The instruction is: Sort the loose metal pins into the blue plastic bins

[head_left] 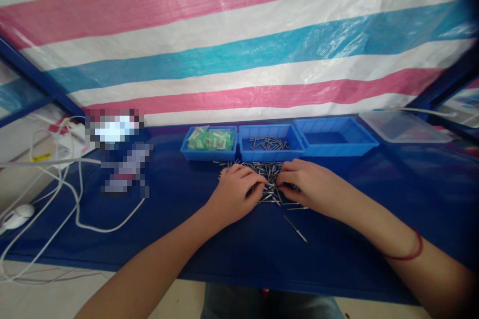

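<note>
Far edge blocked: row of blue bins [271, 155], clear tray [404, 127] beside them toward the far right corner, striped tarp [239, 60] right behind. Tabletop [392, 194] centre taken by pin pile [262, 169]; stray pin [295, 229] nearer the near edge. White cables [108, 229] loop across the left side. Right side open.

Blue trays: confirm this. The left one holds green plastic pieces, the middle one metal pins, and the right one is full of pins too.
Wrong on the right tray: the head view shows it empty. The rest stands: the left tray holds green plastic pieces, the middle tray metal pins.
</note>
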`<act>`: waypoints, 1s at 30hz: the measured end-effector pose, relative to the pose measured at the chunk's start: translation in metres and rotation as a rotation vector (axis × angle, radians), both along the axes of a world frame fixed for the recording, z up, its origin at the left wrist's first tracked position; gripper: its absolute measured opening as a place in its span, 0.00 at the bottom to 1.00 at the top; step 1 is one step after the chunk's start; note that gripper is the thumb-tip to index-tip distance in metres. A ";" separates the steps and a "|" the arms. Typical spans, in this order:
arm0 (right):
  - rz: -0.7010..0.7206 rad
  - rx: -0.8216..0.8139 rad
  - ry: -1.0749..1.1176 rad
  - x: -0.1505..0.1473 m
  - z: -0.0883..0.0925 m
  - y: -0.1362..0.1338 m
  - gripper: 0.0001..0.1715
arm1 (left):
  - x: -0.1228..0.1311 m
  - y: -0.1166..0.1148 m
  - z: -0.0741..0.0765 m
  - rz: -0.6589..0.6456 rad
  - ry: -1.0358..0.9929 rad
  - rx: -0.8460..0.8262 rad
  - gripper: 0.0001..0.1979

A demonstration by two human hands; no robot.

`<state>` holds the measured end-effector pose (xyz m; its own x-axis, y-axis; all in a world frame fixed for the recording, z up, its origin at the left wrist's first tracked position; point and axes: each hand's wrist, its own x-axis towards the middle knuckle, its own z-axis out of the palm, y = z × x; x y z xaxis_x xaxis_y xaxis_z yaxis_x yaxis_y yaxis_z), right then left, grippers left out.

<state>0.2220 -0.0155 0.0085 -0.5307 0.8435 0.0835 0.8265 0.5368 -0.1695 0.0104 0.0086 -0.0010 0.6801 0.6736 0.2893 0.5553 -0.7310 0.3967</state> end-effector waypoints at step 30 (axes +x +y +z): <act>-0.039 0.017 0.709 -0.023 0.003 -0.010 0.06 | -0.002 0.003 0.000 -0.101 -0.050 0.050 0.10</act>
<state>0.1986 -0.0258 0.0111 -0.3129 0.8563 0.4110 0.5389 0.5164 -0.6656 0.0087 0.0113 -0.0014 0.7275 0.5863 0.3563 0.4581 -0.8018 0.3839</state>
